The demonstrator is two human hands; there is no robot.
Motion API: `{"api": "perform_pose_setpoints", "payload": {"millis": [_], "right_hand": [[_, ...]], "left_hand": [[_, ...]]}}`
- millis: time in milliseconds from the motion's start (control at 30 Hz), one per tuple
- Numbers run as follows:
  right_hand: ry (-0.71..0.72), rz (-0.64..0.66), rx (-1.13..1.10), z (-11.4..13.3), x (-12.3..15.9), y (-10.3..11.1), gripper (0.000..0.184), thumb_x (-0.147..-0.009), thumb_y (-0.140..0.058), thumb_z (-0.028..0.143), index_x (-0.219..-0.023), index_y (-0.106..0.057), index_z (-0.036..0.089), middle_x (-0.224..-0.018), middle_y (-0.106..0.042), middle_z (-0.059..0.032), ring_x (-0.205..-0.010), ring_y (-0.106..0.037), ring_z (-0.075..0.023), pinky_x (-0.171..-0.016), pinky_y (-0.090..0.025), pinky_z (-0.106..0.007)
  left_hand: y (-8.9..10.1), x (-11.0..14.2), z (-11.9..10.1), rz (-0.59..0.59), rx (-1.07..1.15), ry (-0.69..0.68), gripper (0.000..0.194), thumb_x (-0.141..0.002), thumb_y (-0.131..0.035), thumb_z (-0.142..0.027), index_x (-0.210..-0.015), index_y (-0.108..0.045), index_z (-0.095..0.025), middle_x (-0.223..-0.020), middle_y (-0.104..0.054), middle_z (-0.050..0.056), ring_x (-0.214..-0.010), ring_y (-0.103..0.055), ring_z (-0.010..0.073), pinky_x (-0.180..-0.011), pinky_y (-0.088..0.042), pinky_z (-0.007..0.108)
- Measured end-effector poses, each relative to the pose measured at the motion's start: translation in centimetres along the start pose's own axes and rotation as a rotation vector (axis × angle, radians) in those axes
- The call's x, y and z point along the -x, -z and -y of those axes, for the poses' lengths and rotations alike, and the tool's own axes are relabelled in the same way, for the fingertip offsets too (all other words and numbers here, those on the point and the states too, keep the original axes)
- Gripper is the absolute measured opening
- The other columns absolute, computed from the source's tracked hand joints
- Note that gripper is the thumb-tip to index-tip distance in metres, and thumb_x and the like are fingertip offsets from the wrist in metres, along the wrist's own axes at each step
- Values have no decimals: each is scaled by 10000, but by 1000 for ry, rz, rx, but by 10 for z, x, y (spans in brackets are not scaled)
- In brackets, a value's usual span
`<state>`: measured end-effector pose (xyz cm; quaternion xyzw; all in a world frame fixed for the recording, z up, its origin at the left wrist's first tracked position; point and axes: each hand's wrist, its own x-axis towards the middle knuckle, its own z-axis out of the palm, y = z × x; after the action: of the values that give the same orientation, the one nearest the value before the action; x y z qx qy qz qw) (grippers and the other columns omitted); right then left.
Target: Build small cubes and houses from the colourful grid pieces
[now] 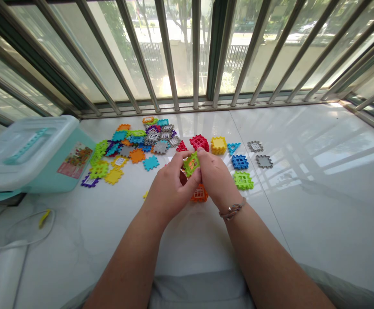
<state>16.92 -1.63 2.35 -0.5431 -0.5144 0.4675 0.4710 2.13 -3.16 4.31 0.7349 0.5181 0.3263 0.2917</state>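
Between my two hands is a lime green building tile with a window grid, with orange showing through its openings. My left hand closes on its left and lower side, and my right hand grips its right edge. Just below them lies an orange window tile, partly covered by my hands. Beyond my fingertips sit a red stack, a red triangle and a yellow stack. To the right are a blue triangle, blue tiles and a green window tile.
A heap of mixed tiles spreads at the left, beside a lidded teal storage box. Two grey tiles lie at the far right. Metal window bars rise behind the glossy white surface. A white cable lies lower left.
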Motion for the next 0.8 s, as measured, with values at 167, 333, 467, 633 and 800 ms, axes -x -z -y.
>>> {"api": "perform_pose_setpoints", "payload": {"millis": [167, 333, 467, 633, 800], "right_hand": [[-6, 0, -2, -1, 0, 1, 478, -1087, -434, 612, -756, -465, 268, -698, -479, 10, -696, -453, -191, -624, -359, -324], [-16, 2, 4, -1, 0, 1, 466, -1087, -432, 604, -778, -512, 264, -702, -504, 6, -704, -475, -198, -628, -376, -323], [-22, 4, -9, -1, 0, 0, 460, -1087, -438, 597, -800, -554, 257, -715, -546, 1, -719, -492, -199, -644, -402, -325], [-40, 8, -29, -1, 1, 0, 480, -1084, -452, 616, -770, -530, 261, -710, -561, -2, -721, -501, -198, -639, -403, -321], [-54, 17, -16, 2, 1, 1, 481, -1088, -443, 605, -758, -508, 262, -714, -544, -4, -718, -491, -196, -617, -365, -322]], "left_hand": [[-1, 0, 1, 0, 1, -1, 406, -1051, -664, -438, -1393, -661, -220, -735, -657, -63, -627, -630, 151, -673, -447, 292], [-1, 0, 1, -1, -1, -1, 405, -1054, -662, -437, -1395, -662, -221, -736, -659, -61, -626, -631, 153, -675, -448, 294], [0, 0, 1, -2, -1, -3, 403, -1052, -662, -433, -1395, -662, -220, -746, -667, -58, -639, -637, 156, -683, -449, 296], [0, 1, 1, -5, -10, 3, 409, -1050, -662, -432, -1403, -665, -225, -776, -686, -47, -660, -646, 161, -690, -453, 297], [-1, 0, 1, -6, -9, 5, 413, -1047, -666, -435, -1402, -665, -225, -764, -676, -46, -662, -645, 163, -680, -449, 297]]}}
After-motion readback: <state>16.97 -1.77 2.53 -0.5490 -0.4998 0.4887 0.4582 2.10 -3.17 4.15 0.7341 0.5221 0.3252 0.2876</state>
